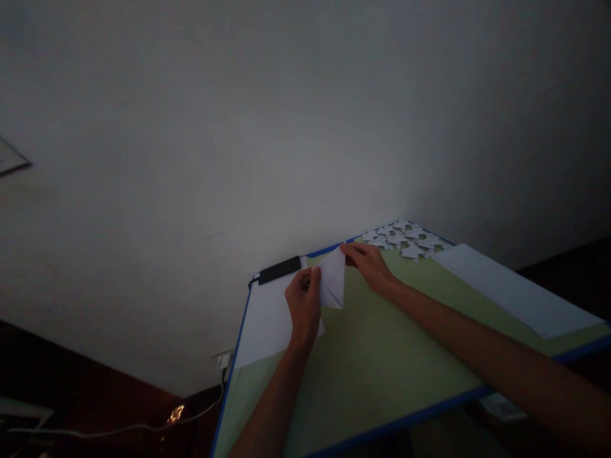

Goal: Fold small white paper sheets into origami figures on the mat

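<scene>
Paper, one folded piece, is pinched by left hand and right hand over one table

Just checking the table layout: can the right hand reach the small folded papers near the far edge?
Probably yes: the right hand appears close to the small folded papers, with nothing visible between. It pinches the folded sheet, but could likely let go, as the left hand holds that too.
</scene>
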The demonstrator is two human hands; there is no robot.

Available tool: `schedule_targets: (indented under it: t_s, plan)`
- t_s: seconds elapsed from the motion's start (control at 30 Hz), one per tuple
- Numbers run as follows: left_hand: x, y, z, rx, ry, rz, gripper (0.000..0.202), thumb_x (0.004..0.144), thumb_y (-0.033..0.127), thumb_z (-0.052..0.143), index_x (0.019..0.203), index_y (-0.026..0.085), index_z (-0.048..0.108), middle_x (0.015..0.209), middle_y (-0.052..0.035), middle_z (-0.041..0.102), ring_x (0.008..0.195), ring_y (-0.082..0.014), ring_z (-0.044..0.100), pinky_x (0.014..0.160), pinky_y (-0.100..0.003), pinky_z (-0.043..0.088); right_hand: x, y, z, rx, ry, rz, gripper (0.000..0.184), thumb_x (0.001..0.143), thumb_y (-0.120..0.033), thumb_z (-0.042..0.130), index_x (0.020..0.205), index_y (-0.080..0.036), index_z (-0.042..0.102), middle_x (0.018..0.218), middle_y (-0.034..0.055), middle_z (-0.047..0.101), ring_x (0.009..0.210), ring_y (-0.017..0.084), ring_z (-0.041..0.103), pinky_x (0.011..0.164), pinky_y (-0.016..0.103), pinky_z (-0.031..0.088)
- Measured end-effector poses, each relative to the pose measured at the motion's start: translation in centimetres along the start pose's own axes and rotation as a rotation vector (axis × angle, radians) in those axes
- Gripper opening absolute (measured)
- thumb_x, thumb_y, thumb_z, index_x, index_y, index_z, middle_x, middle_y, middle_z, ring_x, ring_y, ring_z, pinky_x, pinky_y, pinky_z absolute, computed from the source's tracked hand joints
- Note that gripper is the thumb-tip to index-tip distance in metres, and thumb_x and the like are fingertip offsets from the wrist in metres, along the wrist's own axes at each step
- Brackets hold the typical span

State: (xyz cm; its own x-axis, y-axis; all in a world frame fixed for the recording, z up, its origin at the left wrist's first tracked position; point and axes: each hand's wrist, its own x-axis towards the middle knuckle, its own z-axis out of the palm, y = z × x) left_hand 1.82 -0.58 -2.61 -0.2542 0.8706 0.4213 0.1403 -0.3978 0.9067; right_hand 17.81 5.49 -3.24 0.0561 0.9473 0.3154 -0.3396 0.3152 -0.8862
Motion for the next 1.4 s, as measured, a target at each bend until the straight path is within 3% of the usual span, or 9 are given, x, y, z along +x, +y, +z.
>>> schedule_targets:
  t_s: [0.23,0.63,0.73,0.83,0.9,0.97,1.2,1.4]
  plan:
    - [-0.1,0.4,0.3,0.013,-0.003,-0.006,0.029,0.082,0.041,0.072,0.087,0.013,0.074,0.083,-0.0076,0.076,0.078,-0.0192,0.07,0.068,-0.026,0.05,0.0,-0.8,-0.1,0.002,0.129,-0.024,0.024,0.066,-0.041,0.084,0.076,-0.019,0.078,0.072,0.0023,0.07,0.068,0.014,0.059,0.068,0.029,0.048]
    - [-0.4,0.3,0.4,-0.024,-0.015,-0.022,0.031,0.082,0.044,0.073,0.088,0.013,0.073,0.085,-0.0075,0.075,0.078,-0.0185,0.068,0.066,-0.025,0.048,0.1,-0.7,-0.4,0.051,0.138,-0.05,0.027,0.075,-0.045,0.077,0.072,-0.018,0.076,0.068,0.0019,0.068,0.065,0.014,0.06,0.065,0.028,0.047]
    - [-0.3,0.2,0.3,-0.046,0.03,0.004,0.031,0.083,0.044,0.072,0.091,0.014,0.072,0.085,-0.006,0.074,0.077,-0.0168,0.066,0.067,-0.024,0.047,-0.3,-1.1,-0.1,0.012,0.064,0.021,0.033,0.074,-0.051,0.076,0.078,-0.018,0.076,0.073,0.0029,0.071,0.07,0.015,0.063,0.067,0.027,0.048]
    - [0.0,0.2,0.1,-0.086,0.087,0.013,0.033,0.084,0.046,0.071,0.094,0.015,0.07,0.083,-0.0044,0.072,0.074,-0.0152,0.064,0.065,-0.024,0.045,-0.9,-1.3,0.2,-0.099,-0.14,0.108,0.037,0.071,-0.053,0.078,0.08,-0.017,0.075,0.073,0.0034,0.071,0.068,0.014,0.063,0.065,0.027,0.045]
    - [0.1,0.2,0.0,-0.111,0.104,-0.005,0.034,0.084,0.048,0.07,0.093,0.015,0.067,0.078,-0.0028,0.07,0.067,-0.0138,0.061,0.06,-0.022,0.043,-1.2,-1.2,0.4,-0.143,-0.273,0.111,0.035,0.07,-0.051,0.079,0.076,-0.017,0.074,0.069,0.0029,0.07,0.065,0.014,0.061,0.064,0.028,0.044]
    - [0.2,0.2,0.0,-0.125,0.112,-0.016,0.034,0.084,0.048,0.069,0.093,0.016,0.065,0.075,-0.0018,0.069,0.064,-0.0129,0.059,0.057,-0.022,0.041,-1.3,-1.2,0.5,-0.16,-0.318,0.069,0.034,0.072,-0.05,0.078,0.073,-0.017,0.073,0.066,0.002,0.068,0.064,0.014,0.059,0.063,0.028,0.043]
    - [0.3,-0.3,0.2,-0.071,-0.002,-0.034,0.027,0.081,0.043,0.07,0.083,0.017,0.065,0.069,0.0013,0.06,0.06,-0.0125,0.056,0.053,-0.022,0.045,-0.6,-0.4,0.2,-0.21,-0.129,-0.05,0.034,0.08,-0.053,0.067,0.082,-0.019,0.067,0.076,0.0004,0.063,0.07,0.015,0.055,0.063,0.027,0.043]
    - [0.3,-0.5,0.2,-0.083,-0.039,-0.049,0.032,0.08,0.046,0.072,0.081,0.016,0.064,0.062,0.002,0.059,0.054,-0.0118,0.056,0.052,-0.024,0.047,-0.6,0.0,0.3,-0.331,-0.1,-0.176,0.033,0.086,-0.052,0.059,0.079,-0.019,0.061,0.073,-0.0011,0.057,0.07,0.016,0.049,0.064,0.028,0.039]
